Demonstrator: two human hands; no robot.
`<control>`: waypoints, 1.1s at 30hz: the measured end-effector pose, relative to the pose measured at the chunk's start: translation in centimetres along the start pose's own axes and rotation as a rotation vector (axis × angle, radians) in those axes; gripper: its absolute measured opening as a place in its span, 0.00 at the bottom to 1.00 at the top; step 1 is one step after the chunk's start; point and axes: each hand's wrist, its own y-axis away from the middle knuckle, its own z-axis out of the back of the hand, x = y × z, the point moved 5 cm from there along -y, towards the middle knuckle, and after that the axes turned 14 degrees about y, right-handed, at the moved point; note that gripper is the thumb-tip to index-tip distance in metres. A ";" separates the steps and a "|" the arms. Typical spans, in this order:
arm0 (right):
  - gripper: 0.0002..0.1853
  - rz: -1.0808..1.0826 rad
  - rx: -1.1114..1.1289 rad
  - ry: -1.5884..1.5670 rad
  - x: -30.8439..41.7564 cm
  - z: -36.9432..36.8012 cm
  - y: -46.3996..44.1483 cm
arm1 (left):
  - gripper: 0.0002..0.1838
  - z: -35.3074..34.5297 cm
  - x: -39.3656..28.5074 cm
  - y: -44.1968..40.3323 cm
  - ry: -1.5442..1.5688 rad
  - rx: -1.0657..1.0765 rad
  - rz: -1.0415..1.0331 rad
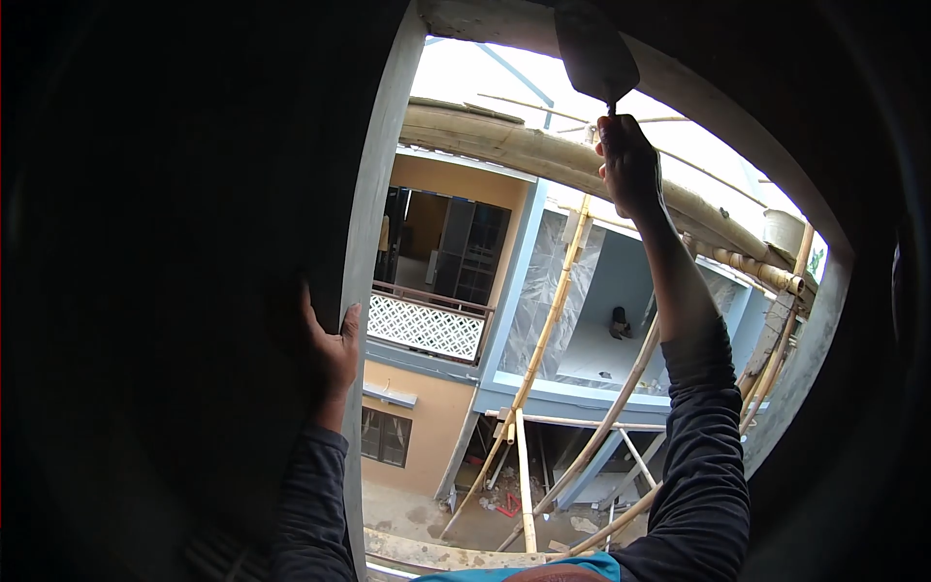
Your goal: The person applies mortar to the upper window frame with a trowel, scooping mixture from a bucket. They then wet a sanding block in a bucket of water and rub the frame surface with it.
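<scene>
My right hand (628, 167) is raised high, fingers wrapped round the handle of a trowel (593, 56). The trowel's broad dark blade points up and overlaps the upper edge of the window opening; whether it touches the surface there I cannot tell. Lower on the left, my left hand (330, 351) is held against the dark wall beside the upright edge of the opening (373, 194). Its thumb is spread from the other fingers, which fade into shadow. Nothing shows in that hand.
Bamboo scaffolding poles (553, 320) cross outside the opening, with a thick horizontal beam (514, 144) near the top. A bucket (784, 233) stands at the right on the scaffold. Across the gap is a building with a balcony railing (427, 325), and a person (621, 323) sits in its room.
</scene>
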 end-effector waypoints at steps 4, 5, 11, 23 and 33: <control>0.16 -0.023 0.025 0.178 3.1 1.9 -0.7 | 0.41 0.0 -0.2 0.0 0.019 0.011 0.006; 0.16 -0.017 0.022 0.132 3.1 2.1 -1.0 | 0.41 0.0 -0.2 0.0 0.021 0.014 0.006; 0.20 -0.399 0.046 -0.344 1.6 4.9 0.9 | 0.41 0.1 -0.1 -0.1 -0.026 0.024 0.017; 0.21 -0.403 0.403 -0.423 4.4 1.4 2.8 | 0.40 -0.1 0.0 0.1 0.046 0.019 0.036; 0.23 -0.375 0.098 -0.405 4.1 5.1 -3.1 | 0.40 0.2 -0.3 -0.1 0.029 -0.002 0.004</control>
